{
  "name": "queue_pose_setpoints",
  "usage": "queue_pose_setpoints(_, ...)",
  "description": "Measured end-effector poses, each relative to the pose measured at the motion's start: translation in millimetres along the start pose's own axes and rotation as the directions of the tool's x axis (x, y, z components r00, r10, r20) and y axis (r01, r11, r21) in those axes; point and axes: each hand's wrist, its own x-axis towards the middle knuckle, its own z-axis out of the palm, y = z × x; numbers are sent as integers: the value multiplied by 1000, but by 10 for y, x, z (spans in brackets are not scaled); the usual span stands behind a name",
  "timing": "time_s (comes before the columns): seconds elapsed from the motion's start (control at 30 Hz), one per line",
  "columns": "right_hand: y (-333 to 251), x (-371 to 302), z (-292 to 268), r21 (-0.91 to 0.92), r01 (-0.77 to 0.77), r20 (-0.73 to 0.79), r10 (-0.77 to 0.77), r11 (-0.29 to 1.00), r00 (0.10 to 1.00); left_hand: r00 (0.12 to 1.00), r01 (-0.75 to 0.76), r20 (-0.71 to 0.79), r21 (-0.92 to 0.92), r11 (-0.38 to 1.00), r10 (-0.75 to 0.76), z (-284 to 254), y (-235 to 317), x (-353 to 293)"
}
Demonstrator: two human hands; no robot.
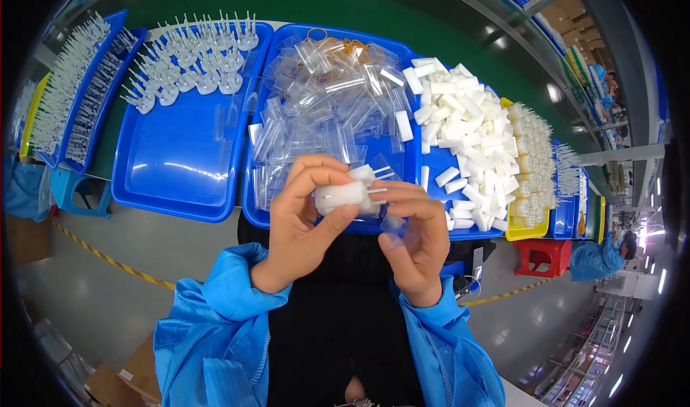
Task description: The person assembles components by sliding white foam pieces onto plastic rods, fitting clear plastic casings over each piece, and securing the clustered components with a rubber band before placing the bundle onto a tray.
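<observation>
Two hands at frame centre, mid-assembly: left hand [305, 220] gripping white pronged plugs [350, 191], right hand [417, 241] pinching clear sleeve [392, 223]; next, probably careful alignment of prongs with sleeve.

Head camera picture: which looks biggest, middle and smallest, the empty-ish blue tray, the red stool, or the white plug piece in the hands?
1. Blue tray, by far the largest.
2. Red stool.
3. White plug piece, held in the left hand with the right hand beside it.

The piece sits much nearer the camera than the stool, so their order is unsure.
</observation>
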Motion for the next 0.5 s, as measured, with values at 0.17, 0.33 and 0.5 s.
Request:
queue_pose_setpoints(0.17,-31,30,-116,-129,51,141,-33,990,989,991,127,-15,-209,970,-133,-16,-7,-17)
queue_pose_setpoints(0.33,-17,-44,-202,115,-71,-150,88,991,985,1000,-6,12,26,1000,6,-25,99,-6)
queue_pose_setpoints(0.5,-2,-46,-199,162,-86,-168,113,983,979,998,-55,32,131,990,51,-34,106,-16)
